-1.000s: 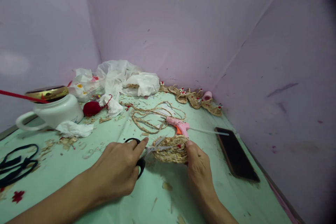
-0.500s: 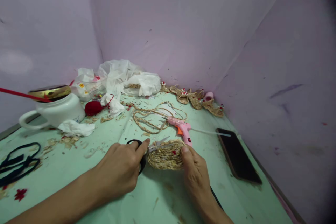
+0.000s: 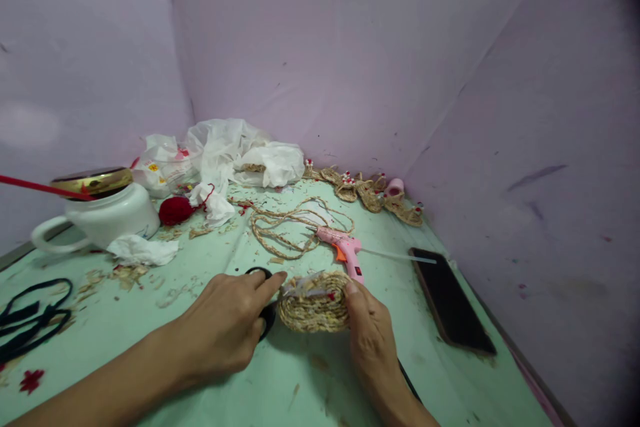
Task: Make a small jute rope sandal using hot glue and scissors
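My left hand grips black-handled scissors, with the blades pointing right at the edge of a small woven jute piece. My right hand holds that jute piece from its right side, tilted up off the green table. A few red specks show on the weave. The scissor blades are blurred against the piece, so whether they are apart is unclear.
Behind lie a pink glue gun, a loose jute braid, several small jute sandals and a red yarn ball. A white jug, crumpled plastic bags, black straps and a dark phone ring the area.
The jute piece has been turned and tipped more upright in my right hand, shifting slightly left. My left hand with the scissors stays at its left edge.
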`<state>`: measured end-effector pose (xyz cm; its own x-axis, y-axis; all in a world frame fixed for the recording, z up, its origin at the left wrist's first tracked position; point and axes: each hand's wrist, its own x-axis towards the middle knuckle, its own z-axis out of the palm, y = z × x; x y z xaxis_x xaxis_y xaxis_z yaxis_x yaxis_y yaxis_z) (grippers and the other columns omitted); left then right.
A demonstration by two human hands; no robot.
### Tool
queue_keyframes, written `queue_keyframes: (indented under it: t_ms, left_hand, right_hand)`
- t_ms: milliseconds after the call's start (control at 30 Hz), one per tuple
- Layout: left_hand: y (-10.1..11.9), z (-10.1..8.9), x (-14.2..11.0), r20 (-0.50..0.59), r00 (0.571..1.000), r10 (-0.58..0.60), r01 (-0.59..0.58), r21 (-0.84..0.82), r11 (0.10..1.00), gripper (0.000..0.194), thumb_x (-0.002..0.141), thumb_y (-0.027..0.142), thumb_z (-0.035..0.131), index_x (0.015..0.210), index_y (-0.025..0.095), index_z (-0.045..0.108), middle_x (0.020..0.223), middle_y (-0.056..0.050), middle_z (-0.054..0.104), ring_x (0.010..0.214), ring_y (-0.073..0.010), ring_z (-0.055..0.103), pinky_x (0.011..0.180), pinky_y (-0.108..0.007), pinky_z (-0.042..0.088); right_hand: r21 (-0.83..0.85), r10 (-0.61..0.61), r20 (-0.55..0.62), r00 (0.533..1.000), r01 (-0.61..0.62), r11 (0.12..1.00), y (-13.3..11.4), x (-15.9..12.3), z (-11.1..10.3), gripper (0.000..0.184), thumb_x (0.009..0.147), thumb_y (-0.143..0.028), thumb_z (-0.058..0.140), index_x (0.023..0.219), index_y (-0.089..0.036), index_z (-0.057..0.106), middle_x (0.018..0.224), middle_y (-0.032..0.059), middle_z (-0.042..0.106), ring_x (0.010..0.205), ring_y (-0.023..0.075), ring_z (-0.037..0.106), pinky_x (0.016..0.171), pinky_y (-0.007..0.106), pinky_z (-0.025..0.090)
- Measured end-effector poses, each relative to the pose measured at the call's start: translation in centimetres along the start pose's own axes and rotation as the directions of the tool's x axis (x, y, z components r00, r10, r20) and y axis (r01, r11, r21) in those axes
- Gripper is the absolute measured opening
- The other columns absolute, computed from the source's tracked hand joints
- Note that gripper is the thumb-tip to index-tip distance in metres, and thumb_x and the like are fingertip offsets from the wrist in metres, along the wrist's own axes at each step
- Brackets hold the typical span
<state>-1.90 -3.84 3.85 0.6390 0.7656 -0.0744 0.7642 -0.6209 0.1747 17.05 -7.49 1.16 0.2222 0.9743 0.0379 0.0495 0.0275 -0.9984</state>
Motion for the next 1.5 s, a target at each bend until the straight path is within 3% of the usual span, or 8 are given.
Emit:
queue_keyframes:
  t_ms: [233,433,767,1000,1167,1267,1367,1500]
  left_hand:
    - [0.8,-1.2,0.0,0.056,0.998,-0.026,0.028,-0.034,0.999,0.062,0.069,0.011,0.043,0.131,0.017,0.038,0.106,-0.013,0.060,0.094,-0.0282,0.060,0.077,-0.043,0.049]
    - [0.8,-1.4,-0.1,0.051,0.997,-0.061,0.061,0.000,0.998,0.062,0.071,0.010,0.040,0.133,0.013,0.035,0.104,-0.015,0.060,0.091,-0.0310,0.061,0.073,-0.046,0.049]
    - [0.3,-0.4,0.1,0.043,0.999,0.009,-0.007,-0.038,0.999,0.060,0.072,0.006,0.040,0.131,0.015,0.035,0.096,-0.013,0.063,0.081,-0.0262,0.062,0.068,-0.037,0.049]
    - [0.0,-0.4,-0.1,-0.001,0.999,0.034,-0.033,-0.174,0.984,0.048,0.074,0.010,0.043,0.121,0.022,0.045,0.092,-0.008,0.066,0.082,-0.0222,0.062,0.072,-0.031,0.047]
    - [-0.6,-1.7,0.1,-0.046,0.999,-0.005,-0.012,-0.360,0.933,0.040,0.071,0.018,0.049,0.110,0.026,0.055,0.094,-0.003,0.065,0.087,-0.0215,0.060,0.073,-0.028,0.045]
    - [-1.2,-1.7,0.6,-0.079,0.972,-0.221,0.122,-0.633,0.764,0.022,0.073,0.024,0.051,0.093,0.021,0.059,0.070,0.001,0.060,0.064,-0.0157,0.057,0.057,-0.024,0.042]
    - [-1.3,-1.2,1.0,0.031,0.899,-0.437,0.219,-0.895,0.388,0.028,0.068,0.027,0.059,0.094,0.017,0.055,0.054,0.005,0.049,0.049,-0.0114,0.050,0.045,-0.021,0.034]
    - [-0.8,-0.6,1.4,0.156,0.858,-0.490,0.180,-0.984,0.001,0.042,0.063,0.034,0.068,0.096,0.014,0.051,0.058,0.002,0.056,0.048,-0.0113,0.054,0.039,-0.018,0.031]
  right_hand:
    - [-0.014,-0.035,0.080,0.996,0.036,0.999,0.5,-0.4,0.4,0.037,0.086,-0.046,0.041,0.067,-0.017,0.056,0.062,-0.0003,0.052,0.058,0.0140,0.046,0.054,0.024,0.039]
    - [-0.043,-0.034,0.049,0.998,0.036,0.998,0.3,-0.3,0.4,0.037,0.085,-0.046,0.041,0.065,-0.017,0.055,0.061,-0.0008,0.051,0.057,0.0133,0.044,0.053,0.023,0.038]
    - [-0.025,-0.062,0.041,0.997,0.063,0.998,0.7,-0.5,0.3,0.039,0.086,-0.045,0.042,0.069,-0.016,0.061,0.060,0.0006,0.056,0.056,0.0143,0.048,0.052,0.024,0.041]
    - [0.001,-0.050,0.022,0.999,0.050,0.999,0.6,-0.2,0.3,0.042,0.085,-0.047,0.042,0.077,-0.015,0.067,0.071,0.0040,0.065,0.062,0.0173,0.057,0.058,0.025,0.046]
    - [-0.089,-0.018,-0.090,0.996,0.010,0.996,0.4,0.2,0.0,0.043,0.082,-0.050,0.044,0.078,-0.014,0.066,0.069,0.0036,0.065,0.066,0.0190,0.057,0.059,0.025,0.045]
    - [-0.145,-0.033,-0.099,0.995,0.019,0.989,0.3,0.4,-0.2,0.042,0.084,-0.047,0.042,0.078,-0.013,0.065,0.068,0.0031,0.063,0.064,0.0179,0.055,0.059,0.025,0.044]
    - [-0.218,-0.117,-0.056,0.992,0.103,0.971,0.2,0.3,-0.2,0.039,0.087,-0.043,0.041,0.078,-0.014,0.065,0.069,0.0029,0.062,0.063,0.0168,0.053,0.060,0.025,0.044]
    - [-0.288,-0.363,0.103,0.926,0.377,0.880,0.5,-0.2,-0.1,0.029,0.090,-0.028,0.040,0.099,-0.016,0.064,0.088,0.0060,0.067,0.078,0.0187,0.060,0.071,0.027,0.047]
